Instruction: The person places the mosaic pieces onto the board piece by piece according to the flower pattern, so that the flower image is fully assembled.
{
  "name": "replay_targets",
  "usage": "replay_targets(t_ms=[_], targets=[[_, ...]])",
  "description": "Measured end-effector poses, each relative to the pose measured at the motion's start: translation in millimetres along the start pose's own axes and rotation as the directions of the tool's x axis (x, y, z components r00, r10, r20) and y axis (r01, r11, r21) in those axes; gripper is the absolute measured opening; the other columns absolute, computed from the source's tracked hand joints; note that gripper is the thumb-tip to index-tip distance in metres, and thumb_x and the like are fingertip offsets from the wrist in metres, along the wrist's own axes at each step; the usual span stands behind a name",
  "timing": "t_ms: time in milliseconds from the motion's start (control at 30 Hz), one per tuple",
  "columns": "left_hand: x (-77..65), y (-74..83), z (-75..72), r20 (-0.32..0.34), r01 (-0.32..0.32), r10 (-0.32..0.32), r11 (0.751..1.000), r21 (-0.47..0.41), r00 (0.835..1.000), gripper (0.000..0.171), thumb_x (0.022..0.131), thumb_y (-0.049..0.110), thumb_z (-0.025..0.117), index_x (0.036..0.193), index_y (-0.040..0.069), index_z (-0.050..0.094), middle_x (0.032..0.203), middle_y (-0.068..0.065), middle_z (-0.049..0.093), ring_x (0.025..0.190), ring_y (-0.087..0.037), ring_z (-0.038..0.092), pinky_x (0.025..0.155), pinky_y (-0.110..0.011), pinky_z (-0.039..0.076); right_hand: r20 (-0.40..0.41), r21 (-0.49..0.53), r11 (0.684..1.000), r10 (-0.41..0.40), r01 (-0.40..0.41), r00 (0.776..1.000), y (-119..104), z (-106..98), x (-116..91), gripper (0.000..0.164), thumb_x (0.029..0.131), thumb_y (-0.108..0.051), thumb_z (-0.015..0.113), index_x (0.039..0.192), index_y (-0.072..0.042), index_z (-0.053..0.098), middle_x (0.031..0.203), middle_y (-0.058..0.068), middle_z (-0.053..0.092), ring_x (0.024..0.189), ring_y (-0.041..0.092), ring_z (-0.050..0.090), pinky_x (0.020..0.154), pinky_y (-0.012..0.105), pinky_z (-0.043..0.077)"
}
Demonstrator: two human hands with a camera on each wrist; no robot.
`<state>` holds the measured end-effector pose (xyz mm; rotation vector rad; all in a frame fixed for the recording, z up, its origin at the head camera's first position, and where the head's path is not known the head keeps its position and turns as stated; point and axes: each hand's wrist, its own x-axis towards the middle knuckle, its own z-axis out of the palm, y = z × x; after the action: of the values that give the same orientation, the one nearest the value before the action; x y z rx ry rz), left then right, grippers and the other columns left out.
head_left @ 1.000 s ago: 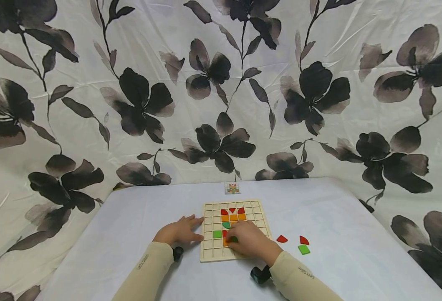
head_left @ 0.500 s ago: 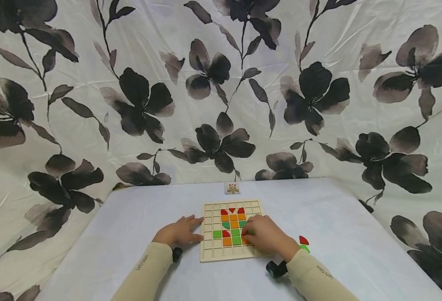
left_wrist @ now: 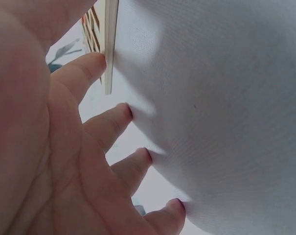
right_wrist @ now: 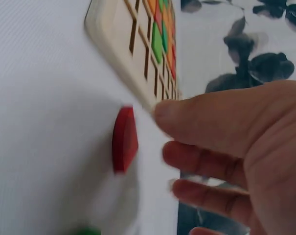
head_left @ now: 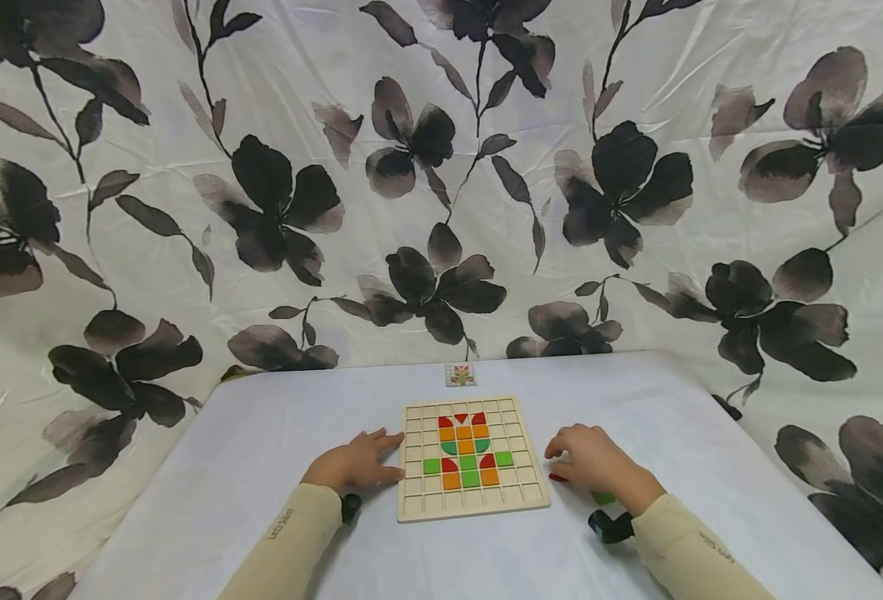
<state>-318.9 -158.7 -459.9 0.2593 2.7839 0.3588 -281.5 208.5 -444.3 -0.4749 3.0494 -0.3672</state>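
Observation:
My left hand (head_left: 358, 463) lies with fingers spread at the left edge of a square wooden grid board (head_left: 426, 503). In the left wrist view a fingertip (left_wrist: 98, 62) touches the board's side, while other fingertips rest on the white cloth. Past the board's right edge, my right hand (head_left: 591, 458) hovers low with loosely bent fingers and nothing between them. A red quarter-round tile (right_wrist: 124, 139) lies on the cloth just beside its thumb. Red, orange and green tiles fill some cells mid-board, including a green square tile (head_left: 504, 458) at the right.
A green tile (head_left: 603, 497) lies on the table, partly hidden by the right wrist. A small card with a coloured pattern (head_left: 461, 374) stands at the table's far edge. Behind hangs a floral curtain (head_left: 426, 167). Each wrist wears a black camera (head_left: 610, 527).
My right hand has left the board and moved right to the loose red tile, uncovering the tiles on the board's right half. My left hand has stayed in place.

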Motion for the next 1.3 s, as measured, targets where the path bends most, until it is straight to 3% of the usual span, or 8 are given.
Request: replay_targets(t_ms=[167, 400, 600, 800, 933, 1167, 1300], targets=[[0.4, -1.6, 0.0, 0.002, -0.007, 0.007, 1.0, -0.002, 1.0, 0.075, 0.084, 0.052, 0.069, 0.149, 0.026, 0.04, 0.157, -0.012, 0.033, 0.145, -0.047, 0.023, 0.109, -0.069, 0.026, 0.015, -0.032, 0.998, 0.048, -0.048, 0.999, 10, 1, -6, 0.013, 0.081, -0.024, 0.077, 0.093, -0.019, 0.075, 0.082, -0.009, 0.061, 0.079, 0.01, 0.053, 0.081, 0.038, 0.042], [1.5, -1.7, 1.7, 0.001, -0.013, 0.013, 1.0, -0.008, 1.0, 0.076, 0.083, 0.052, 0.069, 0.149, 0.026, 0.04, 0.157, -0.013, 0.033, 0.145, -0.047, 0.023, 0.109, -0.069, 0.026, 0.007, -0.034, 0.999, 0.036, -0.036, 0.999, 15, 11, -6, 0.015, 0.08, -0.029, 0.077, 0.091, -0.018, 0.076, 0.078, -0.01, 0.059, 0.075, 0.01, 0.05, 0.076, 0.037, 0.042], [0.6, -1.4, 0.7, -0.004, -0.015, 0.015, 1.0, -0.022, 1.0, 0.075, 0.084, 0.051, 0.069, 0.148, 0.025, 0.041, 0.157, -0.013, 0.033, 0.144, -0.047, 0.023, 0.11, -0.069, 0.025, -0.026, 0.0, 1.0, 0.024, -0.024, 0.999, 14, 15, -6, 0.013, 0.079, -0.026, 0.078, 0.089, -0.021, 0.072, 0.079, -0.011, 0.061, 0.076, 0.01, 0.051, 0.078, 0.039, 0.044], [0.6, -3.0, 1.4, -0.002, -0.019, 0.019, 1.0, -0.022, 1.0, 0.075, 0.084, 0.051, 0.069, 0.148, 0.025, 0.04, 0.157, -0.013, 0.033, 0.145, -0.047, 0.023, 0.11, -0.069, 0.025, -0.024, 0.149, 0.989, 0.02, -0.016, 1.0, 12, 15, -7, 0.016, 0.08, -0.013, 0.075, 0.083, -0.024, 0.063, 0.077, -0.011, 0.059, 0.075, 0.011, 0.05, 0.076, 0.034, 0.045], [0.6, -3.1, 0.5, 0.002, -0.015, 0.015, 1.0, -0.023, 1.0, 0.075, 0.084, 0.052, 0.069, 0.149, 0.026, 0.04, 0.157, -0.013, 0.032, 0.145, -0.047, 0.022, 0.11, -0.069, 0.025, -0.02, 0.259, 0.966, -0.007, 0.012, 1.0, 10, 11, -4, 0.017, 0.083, -0.007, 0.071, 0.084, -0.023, 0.066, 0.08, -0.011, 0.061, 0.077, 0.011, 0.052, 0.074, 0.031, 0.047], [-0.9, -1.3, -0.9, 0.004, 0.0, 0.0, 0.999, -0.037, 1.0, 0.076, 0.084, 0.052, 0.069, 0.149, 0.026, 0.04, 0.158, -0.012, 0.031, 0.145, -0.046, 0.021, 0.11, -0.069, 0.024, -0.018, 0.382, 0.914, -0.14, 0.136, 0.99, -5, 5, 7, 0.009, 0.085, -0.011, 0.071, 0.093, -0.016, 0.072, 0.08, -0.009, 0.063, 0.077, 0.012, 0.052, 0.067, 0.024, 0.044], [-1.6, -0.6, 0.2, 0.003, -0.004, 0.004, 0.999, -0.038, 1.0, 0.076, 0.084, 0.052, 0.069, 0.149, 0.026, 0.04, 0.158, -0.012, 0.031, 0.145, -0.047, 0.021, 0.11, -0.07, 0.024, 0.009, 0.434, 0.89, -0.16, 0.14, 0.987, -15, 11, 16, 0.005, 0.085, -0.014, 0.073, 0.089, -0.016, 0.072, 0.081, -0.009, 0.066, 0.076, 0.012, 0.054, 0.067, 0.024, 0.045]])
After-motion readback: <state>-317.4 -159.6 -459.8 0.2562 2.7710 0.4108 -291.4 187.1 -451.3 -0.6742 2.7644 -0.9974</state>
